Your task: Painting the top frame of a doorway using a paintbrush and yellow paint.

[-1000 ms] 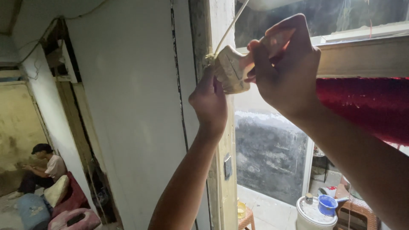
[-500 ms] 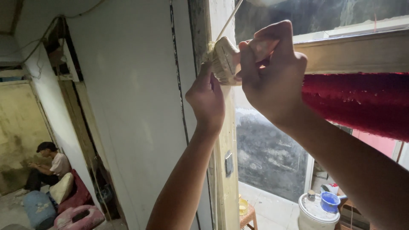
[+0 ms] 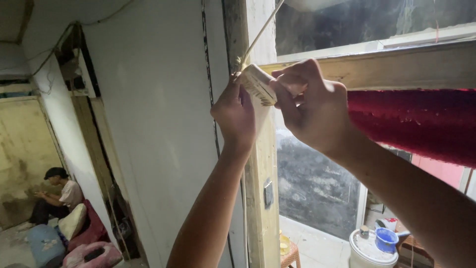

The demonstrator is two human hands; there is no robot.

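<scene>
Both my hands are raised to the top corner of a doorway. My left hand pinches the near end of a small pale block-shaped fitting against the wooden door post. My right hand is closed over the fitting's other end, fingers curled on top. A thin pale cord runs up and right from the fitting. A wooden crossbeam passes behind my right hand, with a red cloth hanging under it.
A white wall fills the left of the post. A person sits on the floor far left beside cushions. Below right stand a white bucket with a blue cup and a small orange stool.
Both hands and the fitting sit lower in the picture than a second ago, level with the crossbeam. My grip looks the same. The view has tilted, showing more of the beam.
</scene>
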